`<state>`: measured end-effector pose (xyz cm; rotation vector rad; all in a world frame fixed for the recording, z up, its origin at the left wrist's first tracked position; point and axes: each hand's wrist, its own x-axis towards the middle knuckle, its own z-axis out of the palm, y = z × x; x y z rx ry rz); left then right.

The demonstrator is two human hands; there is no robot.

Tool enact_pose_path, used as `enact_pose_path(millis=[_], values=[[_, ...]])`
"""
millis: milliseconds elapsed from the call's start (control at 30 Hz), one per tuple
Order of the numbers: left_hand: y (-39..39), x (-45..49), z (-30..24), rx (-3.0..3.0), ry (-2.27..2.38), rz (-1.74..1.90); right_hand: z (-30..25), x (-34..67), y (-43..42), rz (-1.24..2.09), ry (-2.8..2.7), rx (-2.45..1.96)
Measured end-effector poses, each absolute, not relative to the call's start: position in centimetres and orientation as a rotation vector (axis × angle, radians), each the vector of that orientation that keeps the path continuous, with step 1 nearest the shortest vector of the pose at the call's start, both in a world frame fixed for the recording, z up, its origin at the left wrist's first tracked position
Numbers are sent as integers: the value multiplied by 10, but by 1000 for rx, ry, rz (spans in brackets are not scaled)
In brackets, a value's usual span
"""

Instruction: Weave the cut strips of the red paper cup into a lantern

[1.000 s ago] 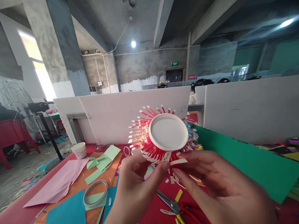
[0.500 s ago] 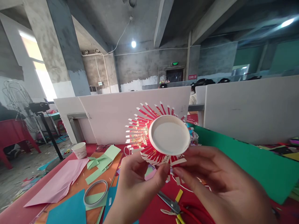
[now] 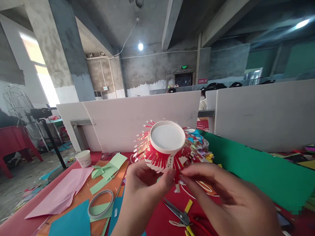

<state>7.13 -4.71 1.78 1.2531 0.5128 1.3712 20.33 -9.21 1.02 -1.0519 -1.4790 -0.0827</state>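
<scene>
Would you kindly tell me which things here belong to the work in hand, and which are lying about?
Work in hand: fringed red cup, held by the left hand; right hand close by; probably scissors.

Seemingly lying about: white cup, tape roll, pink paper.

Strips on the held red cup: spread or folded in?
Mostly spread: the red-and-white strips fan outward around the red cup. Under the left hand, cannot tell; they're hidden there.
</scene>
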Motion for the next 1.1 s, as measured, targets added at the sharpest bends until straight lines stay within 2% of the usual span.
enact_pose_path(millis=[600,700,933,1100], values=[[-43,76,20,1237,566,1396,8,207,-87,-390,-1780,-938],[-43,74,21,1364,560,1438,10,204,-87,-308,-1668,-947],[-44,69,20,1542,551,1449,12,196,-84,109,-1392,-940],[-43,66,17,1535,494,1420,11,195,-86,207,-1298,-976]])
